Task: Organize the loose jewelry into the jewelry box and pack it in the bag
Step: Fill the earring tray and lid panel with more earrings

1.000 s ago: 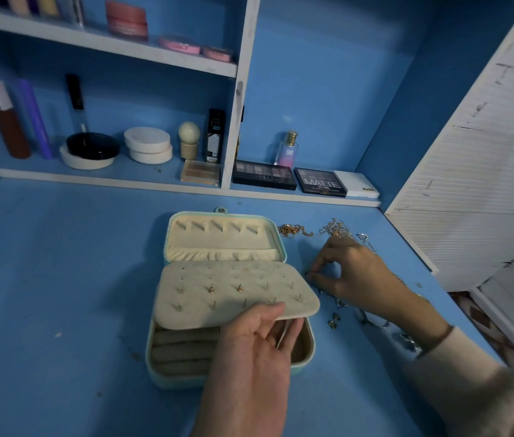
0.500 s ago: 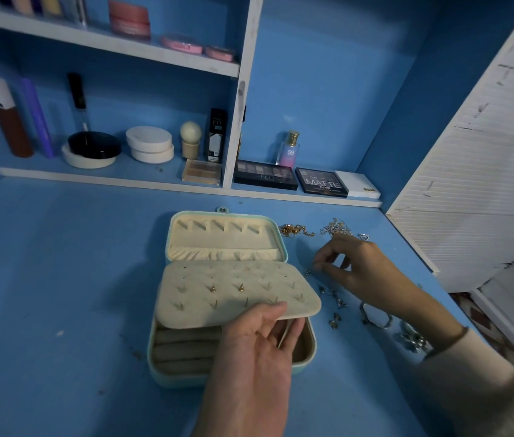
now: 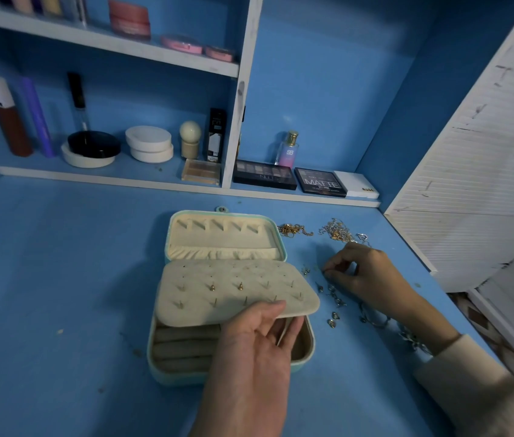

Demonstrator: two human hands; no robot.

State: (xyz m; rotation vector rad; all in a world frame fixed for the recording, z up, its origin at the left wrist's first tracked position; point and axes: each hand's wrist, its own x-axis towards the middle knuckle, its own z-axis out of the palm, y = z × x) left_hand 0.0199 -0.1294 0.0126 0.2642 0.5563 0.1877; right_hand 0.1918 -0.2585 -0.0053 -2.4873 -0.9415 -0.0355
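Your left grip [image 3: 259,332] holds the earring panel [image 3: 233,288] up, your right grip [image 3: 366,272] pinches at the loose earrings [image 3: 333,320], catch unclear; a fumbled one could roll off the counter [image 3: 60,263]'s right edge.

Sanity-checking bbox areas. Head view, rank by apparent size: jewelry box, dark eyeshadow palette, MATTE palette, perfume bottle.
1. jewelry box: clearly largest, though also nearest the camera.
2. dark eyeshadow palette and MATTE palette: too close to rank; the first looks slightly wider.
3. perfume bottle: smallest.
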